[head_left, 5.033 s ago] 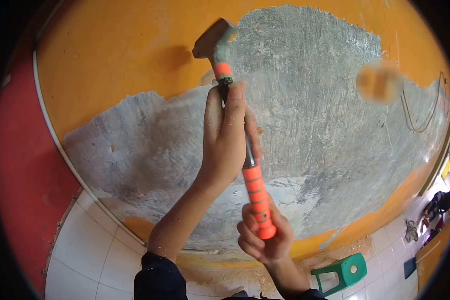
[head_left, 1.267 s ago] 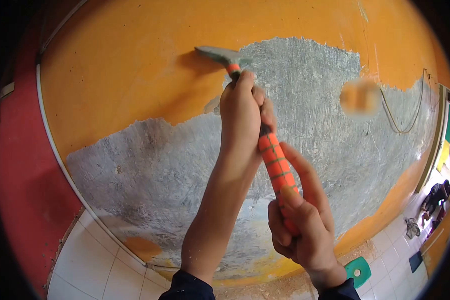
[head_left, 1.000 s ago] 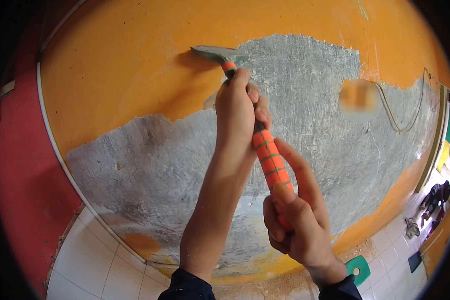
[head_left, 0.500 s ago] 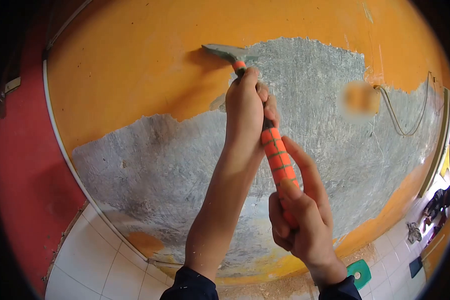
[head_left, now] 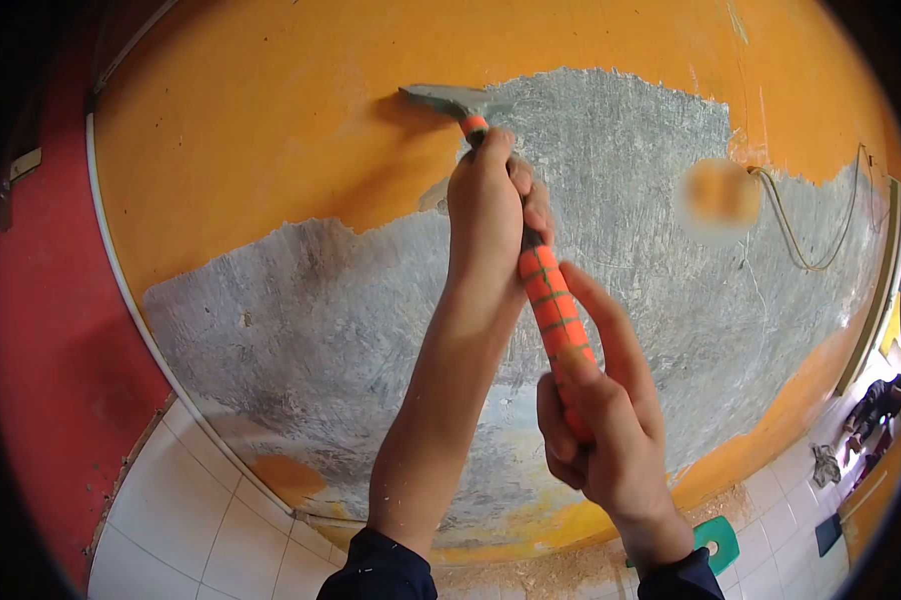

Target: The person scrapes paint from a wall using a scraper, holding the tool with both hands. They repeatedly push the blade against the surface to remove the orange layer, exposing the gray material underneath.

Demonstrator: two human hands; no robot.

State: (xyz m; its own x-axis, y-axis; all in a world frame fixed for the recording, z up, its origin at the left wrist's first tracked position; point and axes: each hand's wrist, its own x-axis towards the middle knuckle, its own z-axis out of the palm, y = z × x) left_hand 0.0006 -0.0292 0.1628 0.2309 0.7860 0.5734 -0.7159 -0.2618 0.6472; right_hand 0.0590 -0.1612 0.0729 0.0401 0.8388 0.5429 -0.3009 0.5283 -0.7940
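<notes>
A long-handled scraping tool with an orange grip marked by dark bands runs diagonally across the middle. My left hand is wrapped round its dark shaft just below the metal head. Lower down, my right hand holds the orange grip, its index finger stretched along the side. The grey metal head lies against the wall, over the border between orange paint and the bare grey patch.
A red wall stands left, beyond a white pipe. A cable hangs from the wall at right. Below are white floor tiles, a green plastic object, debris and dark items.
The tool and both my hands have moved slightly up and to the left. My grasp on the tool looks the same.
</notes>
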